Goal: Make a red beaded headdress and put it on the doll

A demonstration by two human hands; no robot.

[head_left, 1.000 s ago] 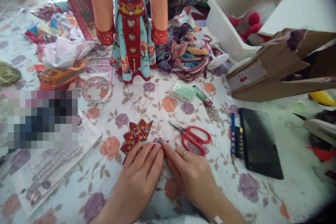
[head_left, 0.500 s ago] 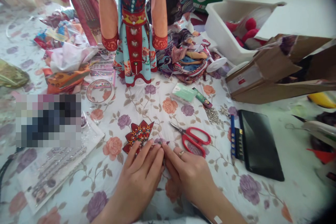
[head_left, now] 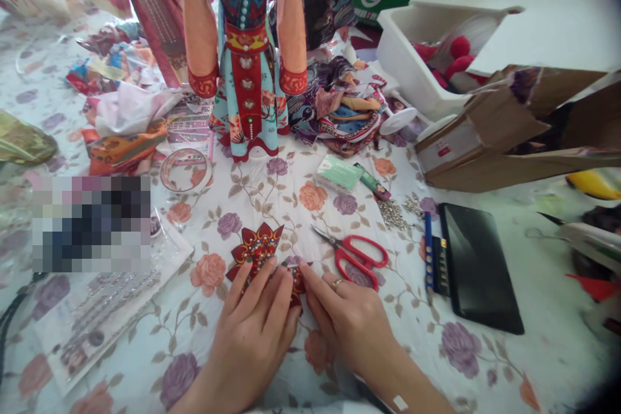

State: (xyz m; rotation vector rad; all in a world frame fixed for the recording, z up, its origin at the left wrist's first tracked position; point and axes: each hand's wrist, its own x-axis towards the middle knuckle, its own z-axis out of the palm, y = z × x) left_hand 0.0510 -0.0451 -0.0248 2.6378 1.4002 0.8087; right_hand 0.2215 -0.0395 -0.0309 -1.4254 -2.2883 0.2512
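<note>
A dark red piece with pointed, petal-like edges [head_left: 259, 240] lies on the flowered cloth, printed in orange and dotted with small shiny beads. My left hand [head_left: 259, 317] rests over its lower part, fingers stretched out and pressing on it. At the piece's right edge is my right hand [head_left: 352, 314], with a ring on one finger. Its fingers are drawn together, the index tip touching the edge; anything small between them is hidden. Red-handled scissors [head_left: 361, 253] lie with blades parted just beyond the right hand.
A doll-sized robed figure [head_left: 248, 71] stands behind. Right are loose silvery beads [head_left: 392, 213], a green-labelled packet [head_left: 339, 173], a black tablet [head_left: 480, 265] and a cardboard box [head_left: 460, 171]. Left are a tape roll [head_left: 166, 174] and a bag of bead strips [head_left: 109, 301].
My left hand has shifted slightly left and its fingers have drawn back, uncovering more of the red piece between the hands. My right hand has barely moved.
</note>
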